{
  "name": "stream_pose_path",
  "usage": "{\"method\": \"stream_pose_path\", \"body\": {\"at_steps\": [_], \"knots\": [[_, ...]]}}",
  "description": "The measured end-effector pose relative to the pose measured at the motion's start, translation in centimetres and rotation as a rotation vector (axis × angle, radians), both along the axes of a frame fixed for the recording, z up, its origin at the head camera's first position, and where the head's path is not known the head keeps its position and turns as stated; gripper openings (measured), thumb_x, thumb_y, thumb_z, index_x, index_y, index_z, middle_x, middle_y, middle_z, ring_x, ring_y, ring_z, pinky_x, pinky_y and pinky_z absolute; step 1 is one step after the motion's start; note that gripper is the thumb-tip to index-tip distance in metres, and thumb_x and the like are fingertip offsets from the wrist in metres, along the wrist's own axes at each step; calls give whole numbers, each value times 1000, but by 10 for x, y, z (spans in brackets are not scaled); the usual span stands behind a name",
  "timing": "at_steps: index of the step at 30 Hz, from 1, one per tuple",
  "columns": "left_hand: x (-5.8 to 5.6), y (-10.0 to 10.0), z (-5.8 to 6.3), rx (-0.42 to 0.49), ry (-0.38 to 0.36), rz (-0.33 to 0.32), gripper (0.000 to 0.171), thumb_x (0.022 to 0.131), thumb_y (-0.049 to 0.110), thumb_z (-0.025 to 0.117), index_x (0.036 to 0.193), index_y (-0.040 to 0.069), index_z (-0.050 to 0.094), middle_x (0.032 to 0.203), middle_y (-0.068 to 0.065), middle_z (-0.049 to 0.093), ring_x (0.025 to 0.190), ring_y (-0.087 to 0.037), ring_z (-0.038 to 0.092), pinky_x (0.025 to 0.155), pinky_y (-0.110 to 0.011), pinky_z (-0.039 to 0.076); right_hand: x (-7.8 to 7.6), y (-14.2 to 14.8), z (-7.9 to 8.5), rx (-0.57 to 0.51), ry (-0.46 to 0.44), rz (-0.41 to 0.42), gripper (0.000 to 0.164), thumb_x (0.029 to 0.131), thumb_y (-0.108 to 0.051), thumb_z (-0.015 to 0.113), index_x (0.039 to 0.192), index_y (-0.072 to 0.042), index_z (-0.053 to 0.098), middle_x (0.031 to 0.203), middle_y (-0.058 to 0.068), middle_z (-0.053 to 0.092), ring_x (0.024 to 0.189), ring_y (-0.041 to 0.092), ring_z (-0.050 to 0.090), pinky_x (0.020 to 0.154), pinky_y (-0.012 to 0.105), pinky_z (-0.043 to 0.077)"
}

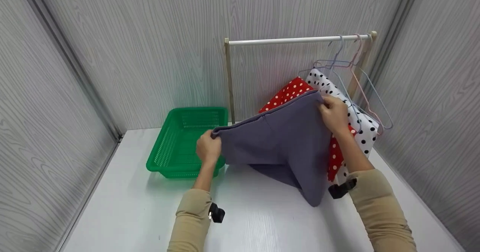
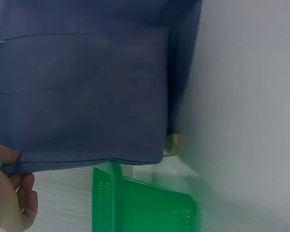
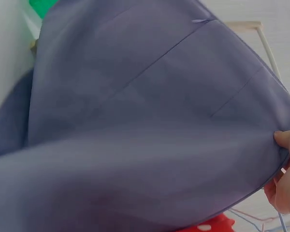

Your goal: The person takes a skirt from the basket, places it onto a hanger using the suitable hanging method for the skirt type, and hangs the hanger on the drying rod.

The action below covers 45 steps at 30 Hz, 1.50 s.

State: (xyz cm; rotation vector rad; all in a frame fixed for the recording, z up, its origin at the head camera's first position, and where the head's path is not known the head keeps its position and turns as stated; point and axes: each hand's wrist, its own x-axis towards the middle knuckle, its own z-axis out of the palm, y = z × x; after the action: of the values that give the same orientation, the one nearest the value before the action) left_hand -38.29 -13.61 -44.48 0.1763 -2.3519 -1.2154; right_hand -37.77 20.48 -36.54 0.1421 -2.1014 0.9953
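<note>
A grey-purple garment is stretched between both hands along its top edge; whether it is a skirt or shorts I cannot tell. My left hand pinches one end of that edge, thumb on the near face, beside a green basket. My right hand grips the other end, higher up, in front of the hung cloths. Seams run down from the edge of the garment in the right wrist view. The garment has a straight lower border in the left wrist view, with a darker layer behind.
A clothes rack with wooden posts stands at the back. Blue and pink hangers hang at its right end. Behind the garment are a red white-dotted cloth and a white black-dotted cloth. Patterned walls enclose the white table.
</note>
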Motion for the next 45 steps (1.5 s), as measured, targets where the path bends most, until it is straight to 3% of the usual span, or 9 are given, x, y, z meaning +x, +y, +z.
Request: {"method": "stream_pose_path", "body": {"at_steps": [6,9,14,18,23,26,36,41,45], "knots": [[-6,4,39,118,99,-36,20,88,7,57,104,4,69,96,-13,68,84,-27,63,73,-41,49,7,4,-2,221,-120,-33,13,74,0,57,63,1,50,61,10,44,60,26,40,58,36,30],[-6,13,54,140,156,-90,18,88,7,57,101,3,69,93,-12,68,83,-25,63,73,-38,48,11,0,-6,398,-278,-84,7,75,-2,56,76,1,51,65,15,48,59,32,45,56,44,36],[-6,40,67,87,241,-216,15,88,8,57,95,1,68,85,-11,67,76,-22,61,69,-35,47,8,-27,-23,654,-484,-138,37,79,-5,56,114,5,47,87,28,57,79,45,54,62,56,44],[-4,65,59,-36,224,-277,13,86,10,57,88,3,67,80,-8,66,71,-20,59,66,-35,47,6,-60,-31,704,-531,-47,49,86,-12,56,130,3,43,115,28,52,104,44,48,77,55,44],[2,85,48,-158,116,-353,13,86,14,57,87,7,68,79,-4,66,68,-18,60,62,-33,46,9,-92,-27,359,-536,371,41,90,-10,49,130,0,48,116,18,58,98,29,55,81,42,44],[4,90,46,-197,76,-383,13,86,15,58,86,8,69,77,-3,66,65,-16,58,58,-30,44,9,-100,-26,217,-536,495,40,88,-5,49,128,0,51,102,14,62,76,20,54,68,33,44],[5,85,24,-162,78,-504,14,80,9,61,66,9,59,57,7,44,51,-8,38,49,-20,28,2,-96,-39,245,-357,414,20,85,5,53,99,4,68,90,16,67,65,18,54,62,31,45],[3,71,1,-254,31,-450,24,74,9,62,56,14,46,54,7,39,49,-11,35,45,-23,27,2,-88,-41,228,-318,356,22,83,6,53,99,2,69,92,15,68,74,24,59,71,40,47],[3,57,-20,-302,-24,-390,15,71,6,61,57,12,57,56,5,48,51,-12,36,46,-26,30,3,-80,-39,225,-285,327,22,83,5,53,98,1,69,94,14,68,81,26,61,77,42,46]]}}
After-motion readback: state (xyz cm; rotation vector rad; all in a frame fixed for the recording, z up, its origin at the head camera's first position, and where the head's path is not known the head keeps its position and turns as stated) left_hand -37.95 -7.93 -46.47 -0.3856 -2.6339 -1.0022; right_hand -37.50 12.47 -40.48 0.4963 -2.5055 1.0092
